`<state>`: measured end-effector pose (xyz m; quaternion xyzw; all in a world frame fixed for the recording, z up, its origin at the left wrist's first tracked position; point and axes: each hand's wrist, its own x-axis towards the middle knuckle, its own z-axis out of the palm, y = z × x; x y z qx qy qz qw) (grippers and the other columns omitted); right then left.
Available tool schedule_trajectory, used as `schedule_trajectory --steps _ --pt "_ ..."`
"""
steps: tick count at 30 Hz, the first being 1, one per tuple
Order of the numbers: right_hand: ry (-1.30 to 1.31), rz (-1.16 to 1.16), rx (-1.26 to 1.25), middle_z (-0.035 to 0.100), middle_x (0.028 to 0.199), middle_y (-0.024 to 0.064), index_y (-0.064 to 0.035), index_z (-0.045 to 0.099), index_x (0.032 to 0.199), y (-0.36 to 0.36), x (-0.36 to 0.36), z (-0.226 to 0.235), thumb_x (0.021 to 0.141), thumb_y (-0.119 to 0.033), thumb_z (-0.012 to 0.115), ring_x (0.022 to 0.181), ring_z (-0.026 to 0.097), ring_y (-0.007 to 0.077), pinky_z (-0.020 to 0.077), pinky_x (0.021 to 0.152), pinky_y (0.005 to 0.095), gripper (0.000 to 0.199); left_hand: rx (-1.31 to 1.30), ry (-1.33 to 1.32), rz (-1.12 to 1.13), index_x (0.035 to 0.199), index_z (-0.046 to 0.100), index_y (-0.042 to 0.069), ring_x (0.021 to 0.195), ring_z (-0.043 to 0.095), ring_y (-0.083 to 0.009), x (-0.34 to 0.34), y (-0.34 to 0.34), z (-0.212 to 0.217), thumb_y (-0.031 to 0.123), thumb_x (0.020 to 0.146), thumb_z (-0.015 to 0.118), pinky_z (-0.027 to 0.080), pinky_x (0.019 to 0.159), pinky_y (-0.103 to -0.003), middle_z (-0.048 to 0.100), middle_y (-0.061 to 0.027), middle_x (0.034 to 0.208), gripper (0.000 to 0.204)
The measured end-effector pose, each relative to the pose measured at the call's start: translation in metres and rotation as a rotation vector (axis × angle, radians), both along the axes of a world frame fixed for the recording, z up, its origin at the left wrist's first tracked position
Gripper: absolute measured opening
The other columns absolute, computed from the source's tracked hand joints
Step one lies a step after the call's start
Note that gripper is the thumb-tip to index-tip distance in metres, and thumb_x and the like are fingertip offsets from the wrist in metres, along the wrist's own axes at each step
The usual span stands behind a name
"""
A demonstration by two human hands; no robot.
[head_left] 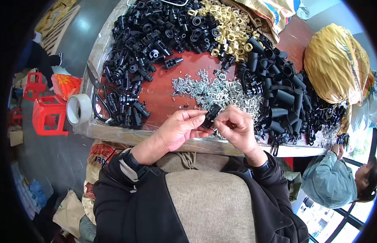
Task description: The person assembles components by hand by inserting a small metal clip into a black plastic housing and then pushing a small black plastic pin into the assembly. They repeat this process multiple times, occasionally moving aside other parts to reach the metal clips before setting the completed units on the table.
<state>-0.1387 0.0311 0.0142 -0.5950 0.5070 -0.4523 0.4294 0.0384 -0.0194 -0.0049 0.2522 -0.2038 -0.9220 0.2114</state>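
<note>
Two hands meet over the near edge of the red round surface (164, 95): the left hand (178, 129) and right hand (237, 129) each pinch a small black plastic fitting (210, 115) between fingertips. Held past the edge, it could drop to the floor if either pinch loosens. A yellow woven sack (336, 65) at the far right edge is tied; contents hidden.

Matt black plastic parts (144, 36) lie heaped beside shiny silver metal clips (221, 91) and glossy brass-coloured fittings (229, 28) on a smooth, reddish surface (164, 95) edged in clear plastic film.
</note>
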Motion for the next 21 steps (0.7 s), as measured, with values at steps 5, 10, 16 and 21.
schedule_trajectory --steps 5,10,16,21 --pt "0.461 0.035 -0.367 0.048 0.061 0.0047 -0.0029 0.054 0.071 -0.002 0.006 0.002 0.064 0.001 0.062 0.05 0.048 0.0147 0.0373 0.043 0.0253 0.011 0.006 -0.03 -0.039 0.105 0.048 -0.003 0.081 0.057 -0.0186 0.003 0.002 -0.005 0.013 0.083 0.048 0.048 0.072 -0.028 0.055 -0.0096 0.094 0.027" --pt "0.591 0.08 -0.392 0.046 0.062 0.0064 -0.0045 0.055 0.074 -0.002 0.008 0.005 0.063 -0.002 0.061 0.049 0.047 0.021 0.0398 0.046 0.0283 0.013 -0.046 -0.089 -0.094 0.106 0.047 0.0 0.086 0.055 -0.0178 0.004 0.002 -0.008 0.011 0.084 0.046 0.047 0.074 -0.031 0.055 -0.009 0.096 0.024" --pt "0.259 0.02 -0.187 0.047 0.062 0.0022 -0.0026 0.053 0.072 0.002 0.003 0.0 0.068 -0.003 0.061 0.049 0.045 0.0124 0.0363 0.045 0.0241 0.009 -0.036 -0.054 -0.063 0.104 0.048 0.001 0.082 0.056 -0.0177 0.004 -0.002 -0.003 0.011 0.082 0.049 0.047 0.073 -0.03 0.055 -0.0078 0.094 0.024" --pt "-0.512 -0.049 0.288 0.047 0.065 -0.003 -0.0022 0.054 0.075 0.011 -0.003 -0.014 0.074 -0.009 0.059 0.051 0.039 0.0052 0.0319 0.046 0.0181 0.009 -0.037 0.021 0.022 0.103 0.047 0.0 0.077 0.056 -0.0164 0.003 -0.001 0.001 0.011 0.079 0.054 0.046 0.069 -0.027 0.055 -0.0075 0.09 0.027"
